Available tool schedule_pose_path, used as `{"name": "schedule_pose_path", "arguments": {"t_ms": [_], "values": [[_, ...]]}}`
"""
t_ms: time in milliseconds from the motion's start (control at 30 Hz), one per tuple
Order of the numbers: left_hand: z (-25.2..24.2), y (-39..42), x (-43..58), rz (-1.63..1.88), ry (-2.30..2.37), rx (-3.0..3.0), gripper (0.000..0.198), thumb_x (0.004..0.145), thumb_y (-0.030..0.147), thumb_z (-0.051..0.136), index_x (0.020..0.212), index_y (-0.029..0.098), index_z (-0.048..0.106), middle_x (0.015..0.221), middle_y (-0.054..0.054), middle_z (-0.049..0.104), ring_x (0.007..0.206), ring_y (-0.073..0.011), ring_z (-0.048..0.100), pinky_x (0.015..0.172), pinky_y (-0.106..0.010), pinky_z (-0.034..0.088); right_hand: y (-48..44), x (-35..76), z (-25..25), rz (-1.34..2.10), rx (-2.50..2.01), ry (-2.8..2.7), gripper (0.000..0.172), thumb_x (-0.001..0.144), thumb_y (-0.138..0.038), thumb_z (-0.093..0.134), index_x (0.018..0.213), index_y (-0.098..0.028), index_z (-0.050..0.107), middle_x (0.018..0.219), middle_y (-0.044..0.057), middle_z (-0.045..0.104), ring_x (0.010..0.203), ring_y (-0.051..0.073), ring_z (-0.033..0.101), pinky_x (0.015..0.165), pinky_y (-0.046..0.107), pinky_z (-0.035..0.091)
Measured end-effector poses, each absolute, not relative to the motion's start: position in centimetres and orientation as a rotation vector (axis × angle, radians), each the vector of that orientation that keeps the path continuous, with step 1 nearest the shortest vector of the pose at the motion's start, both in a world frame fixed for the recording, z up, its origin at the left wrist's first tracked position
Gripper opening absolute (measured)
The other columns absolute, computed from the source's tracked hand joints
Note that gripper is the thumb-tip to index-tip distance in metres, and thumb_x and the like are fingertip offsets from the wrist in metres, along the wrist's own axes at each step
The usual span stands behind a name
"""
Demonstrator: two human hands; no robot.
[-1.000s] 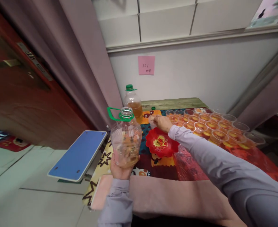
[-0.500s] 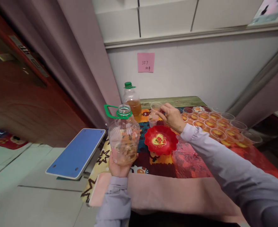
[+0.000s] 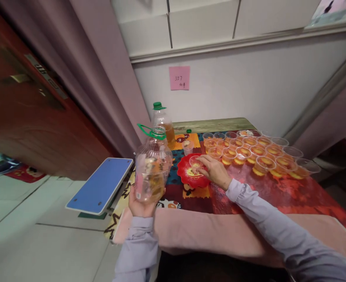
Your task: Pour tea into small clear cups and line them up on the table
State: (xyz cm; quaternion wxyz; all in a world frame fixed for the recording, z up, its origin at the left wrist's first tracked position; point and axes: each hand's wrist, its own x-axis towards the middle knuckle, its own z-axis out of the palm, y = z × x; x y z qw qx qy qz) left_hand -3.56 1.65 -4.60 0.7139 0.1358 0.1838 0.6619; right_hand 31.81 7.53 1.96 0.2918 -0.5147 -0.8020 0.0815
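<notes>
My left hand [image 3: 143,203] is wrapped round the lower part of a clear plastic jug [image 3: 153,168], which has a green handle, an uncapped mouth and some amber liquid low inside. Between the fingers of my right hand [image 3: 212,169] is a clear plastic cup [image 3: 195,161], over the red scalloped dish [image 3: 190,182] with a yellow heart in it. Just behind the dish stands another clear cup [image 3: 187,147]. A second jug [image 3: 169,131] with a green cap and amber liquid is behind the held one.
Several cups of amber liquid [image 3: 244,153] stand in rows at the right of the patterned table. A green cap [image 3: 189,131] lies near the back edge. Pink cloth [image 3: 220,231] covers the front edge. A blue-topped stool [image 3: 100,186] is at the left.
My right hand has brought its cup down and toward me, from above the standing cup to over the red dish. The held jug has tilted slightly to the right.
</notes>
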Motion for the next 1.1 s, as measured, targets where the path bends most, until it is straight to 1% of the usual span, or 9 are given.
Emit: {"name": "schedule_pose_path", "arguments": {"t_ms": [100, 200, 267, 433, 600, 667, 800, 1000, 1100], "values": [[-2.0, 0.5, -3.7, 1.606, 0.509, 0.323, 0.058, 0.101, 0.054, 0.054, 0.153, 0.029, 0.062, 0.138, -0.015, 0.077, 0.131, -0.0432, 0.069, 0.112, -0.075, 0.046, 6.4, 31.4, 2.4, 0.294, -1.315, -1.813, 0.043, 0.101, -0.044, 0.068, 0.137, -0.022, 0.067, 0.137, 0.015, 0.072, 0.118, 0.03, 0.073, 0.103, 0.044, 0.059], [1.5, -0.3, -3.5, 1.746, 0.742, 0.357, 0.057, 0.1, 0.051, 0.056, 0.15, 0.024, 0.066, 0.14, -0.011, 0.077, 0.139, -0.0386, 0.063, 0.117, -0.062, 0.049, 4.7, 29.4, 2.0, 0.572, -1.302, -1.394, 0.045, 0.1, -0.053, 0.063, 0.132, -0.022, 0.069, 0.113, 0.014, 0.078, 0.092, 0.028, 0.077, 0.088, 0.044, 0.064], [3.7, -0.7, -3.2, 1.818, 0.91, 0.366, 0.049, 0.099, 0.047, 0.06, 0.137, 0.02, 0.074, 0.132, -0.009, 0.08, 0.138, -0.0356, 0.064, 0.117, -0.054, 0.051, 3.7, 27.5, 1.3, 0.799, -1.224, -1.183, 0.046, 0.099, -0.059, 0.061, 0.127, -0.023, 0.07, 0.108, 0.013, 0.079, 0.09, 0.028, 0.077, 0.083, 0.043, 0.065], [7.1, -1.3, -2.2, 1.87, 1.121, 0.407, 0.037, 0.09, 0.046, 0.072, 0.117, 0.021, 0.081, 0.112, -0.007, 0.085, 0.116, -0.0332, 0.076, 0.106, -0.049, 0.06, 1.5, 23.6, -0.4, 1.176, -0.936, -0.999, 0.058, 0.09, -0.061, 0.077, 0.133, -0.022, 0.071, 0.121, 0.012, 0.078, 0.088, 0.022, 0.076, 0.076, 0.036, 0.063], [8.0, -1.5, -1.6, 1.836, 1.24, 0.49, 0.038, 0.082, 0.045, 0.08, 0.113, 0.021, 0.082, 0.118, -0.006, 0.083, 0.115, -0.0302, 0.076, 0.099, -0.041, 0.063, 0.4, 23.7, 0.1, 1.35, -0.781, -0.999, 0.065, 0.09, -0.054, 0.082, 0.148, -0.031, 0.065, 0.145, 0.01, 0.07, 0.104, 0.021, 0.074, 0.092, 0.036, 0.061], [8.1, -1.4, -1.5, 1.826, 1.237, 0.538, 0.041, 0.079, 0.045, 0.084, 0.112, 0.021, 0.081, 0.119, -0.006, 0.083, 0.116, -0.0298, 0.075, 0.1, -0.04, 0.062, 0.2, 24.2, 0.3, 1.395, -0.784, -0.995, 0.066, 0.09, -0.056, 0.082, 0.15, -0.032, 0.064, 0.139, 0.009, 0.073, 0.106, 0.022, 0.074, 0.096, 0.038, 0.061], [8.4, -1.3, -1.3, 1.803, 1.242, 0.56, 0.041, 0.073, 0.042, 0.089, 0.107, 0.021, 0.081, 0.109, -0.005, 0.083, 0.1, -0.0263, 0.076, 0.094, -0.039, 0.063, 0.0, 24.6, 0.1, 1.445, -0.798, -0.984, 0.068, 0.092, -0.058, 0.08, 0.152, -0.03, 0.064, 0.112, 0.007, 0.081, 0.099, 0.022, 0.073, 0.099, 0.042, 0.059], [9.5, -1.1, -1.5, 1.796, 1.35, 0.595, 0.042, 0.068, 0.039, 0.092, 0.105, 0.023, 0.082, 0.107, -0.001, 0.081, 0.097, -0.0204, 0.073, 0.086, -0.029, 0.061, -0.4, 24.0, -0.7, 1.539, -0.74, -0.924, 0.073, 0.09, -0.054, 0.084, 0.155, -0.031, 0.061, 0.113, 0.007, 0.081, 0.099, 0.021, 0.072, 0.096, 0.041, 0.059], [10.5, -1.0, -2.0, 1.746, 1.469, 0.638, 0.049, 0.066, 0.042, 0.093, 0.109, 0.022, 0.081, 0.11, -0.002, 0.08, 0.096, -0.0212, 0.072, 0.078, -0.027, 0.061, -0.5, 23.6, -1.1, 1.604, -0.712, -0.883, 0.074, 0.089, -0.051, 0.085, 0.157, -0.034, 0.059, 0.117, 0.006, 0.08, 0.101, 0.02, 0.072, 0.097, 0.039, 0.059]]}}
